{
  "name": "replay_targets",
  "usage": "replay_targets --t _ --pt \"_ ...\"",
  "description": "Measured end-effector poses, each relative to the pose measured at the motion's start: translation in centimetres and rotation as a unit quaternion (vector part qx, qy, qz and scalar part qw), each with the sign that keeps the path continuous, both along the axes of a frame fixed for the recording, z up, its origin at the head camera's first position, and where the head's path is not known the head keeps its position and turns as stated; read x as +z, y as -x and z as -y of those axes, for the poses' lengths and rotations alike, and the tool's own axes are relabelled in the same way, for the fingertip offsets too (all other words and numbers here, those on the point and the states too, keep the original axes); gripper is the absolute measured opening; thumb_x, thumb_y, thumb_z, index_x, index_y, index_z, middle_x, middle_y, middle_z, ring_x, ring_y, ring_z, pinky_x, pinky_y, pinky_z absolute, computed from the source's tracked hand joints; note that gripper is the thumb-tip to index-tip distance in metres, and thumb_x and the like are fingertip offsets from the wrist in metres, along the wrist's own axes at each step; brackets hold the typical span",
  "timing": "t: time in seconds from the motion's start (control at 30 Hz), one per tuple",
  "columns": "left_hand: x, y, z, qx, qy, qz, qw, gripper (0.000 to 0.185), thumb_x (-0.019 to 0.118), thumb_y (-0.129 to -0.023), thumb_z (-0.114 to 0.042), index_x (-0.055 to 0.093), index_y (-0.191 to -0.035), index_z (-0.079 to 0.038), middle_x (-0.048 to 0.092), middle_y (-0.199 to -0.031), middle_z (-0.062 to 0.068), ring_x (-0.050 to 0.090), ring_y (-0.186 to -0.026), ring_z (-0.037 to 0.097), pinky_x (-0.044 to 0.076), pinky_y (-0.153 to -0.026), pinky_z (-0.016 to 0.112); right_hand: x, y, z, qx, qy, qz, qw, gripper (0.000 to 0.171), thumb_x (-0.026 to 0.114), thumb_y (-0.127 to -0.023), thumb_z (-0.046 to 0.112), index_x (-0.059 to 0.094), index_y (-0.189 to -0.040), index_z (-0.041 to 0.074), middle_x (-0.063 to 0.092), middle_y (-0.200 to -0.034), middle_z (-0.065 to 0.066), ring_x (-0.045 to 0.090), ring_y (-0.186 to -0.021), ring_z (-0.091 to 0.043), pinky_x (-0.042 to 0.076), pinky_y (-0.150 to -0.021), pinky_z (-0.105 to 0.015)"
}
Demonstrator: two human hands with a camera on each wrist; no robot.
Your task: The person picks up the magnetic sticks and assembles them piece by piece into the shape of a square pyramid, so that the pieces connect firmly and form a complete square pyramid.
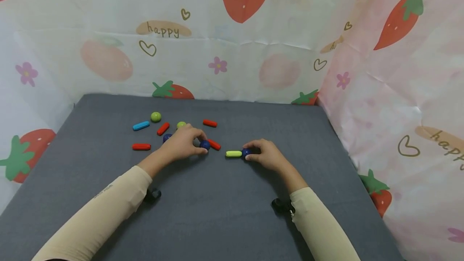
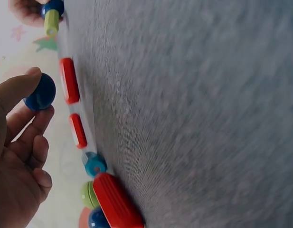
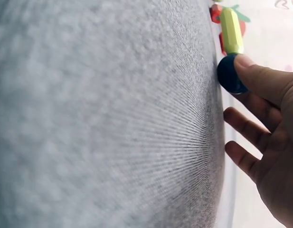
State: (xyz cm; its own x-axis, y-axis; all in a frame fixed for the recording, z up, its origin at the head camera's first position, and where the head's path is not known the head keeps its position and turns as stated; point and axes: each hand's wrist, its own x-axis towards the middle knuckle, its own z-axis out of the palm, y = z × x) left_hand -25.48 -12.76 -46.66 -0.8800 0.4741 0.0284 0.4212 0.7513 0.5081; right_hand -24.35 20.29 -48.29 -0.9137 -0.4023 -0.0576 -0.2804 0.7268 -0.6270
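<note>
My left hand [image 1: 184, 142] pinches a dark blue ball [image 1: 204, 144] between thumb and fingers; the left wrist view shows the ball [image 2: 42, 92] held off the cloth. To the right, my right hand [image 1: 267, 153] pinches another dark blue ball [image 1: 246, 152]. A yellow-green ribbed stick [image 1: 233, 154] joins that ball on its left side, and in the right wrist view the stick [image 3: 231, 31] points away from the palm. Just beyond the left hand's ball lies a red stick [image 1: 214, 144]. A third blue ball [image 1: 167, 137] is partly hidden behind the left hand.
On the grey cloth-covered table [image 1: 217, 212], a blue stick [image 1: 141, 125], a green ball [image 1: 156, 117] and several red sticks [image 1: 141, 147] lie to the left and back. Another green ball [image 1: 181, 125] is partly covered by the left hand. A strawberry-print curtain [image 1: 239, 51] stands behind.
</note>
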Motion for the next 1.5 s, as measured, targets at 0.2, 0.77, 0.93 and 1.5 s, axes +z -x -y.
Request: replay_targets --t 0.2,0.77,0.93,1.5 --pt "-0.4 -0.7 -0.9 -0.004 0.024 0.000 0.9997 0.036 0.084 -0.085 -0.041 0.074 -0.112 -0.020 0.067 -0.102 -0.006 0.051 -0.097 0.018 0.048 -0.079 0.037 0.0 -0.3 0.1 0.004 0.000 0.000 1.000 0.034 0.080 -0.091 0.027 0.074 -0.123 0.020 0.069 -0.127 -0.002 0.058 -0.126 -0.026 0.044 -0.109 -0.049" --pt "-1.2 -2.0 -3.6 -0.018 0.033 0.037 0.9986 0.034 0.085 -0.083 -0.043 0.074 -0.106 -0.020 0.067 -0.094 -0.008 0.052 -0.092 0.014 0.047 -0.077 0.032 0.1 -1.1 0.9 0.029 -0.007 -0.009 1.000 0.032 0.081 -0.090 0.026 0.076 -0.121 0.020 0.071 -0.122 0.001 0.061 -0.120 -0.023 0.046 -0.105 -0.048" --pt "-1.0 -2.3 -4.2 -0.014 0.038 0.037 0.9985 0.033 0.085 -0.083 -0.043 0.074 -0.104 -0.020 0.066 -0.092 -0.008 0.051 -0.089 0.014 0.045 -0.076 0.033 0.0 -1.2 1.1 0.035 -0.015 -0.015 0.999 0.032 0.081 -0.090 0.026 0.076 -0.121 0.021 0.071 -0.121 0.002 0.061 -0.119 -0.021 0.046 -0.105 -0.046" --pt "-0.9 -2.0 -5.4 -0.001 0.058 0.020 0.9981 0.032 0.085 -0.084 -0.041 0.074 -0.108 -0.023 0.067 -0.094 -0.008 0.049 -0.086 0.015 0.041 -0.076 0.034 -0.1 -1.6 -0.5 0.046 -0.013 -0.002 0.999 0.032 0.083 -0.088 0.029 0.075 -0.119 0.024 0.069 -0.121 0.006 0.059 -0.118 -0.019 0.045 -0.105 -0.046"
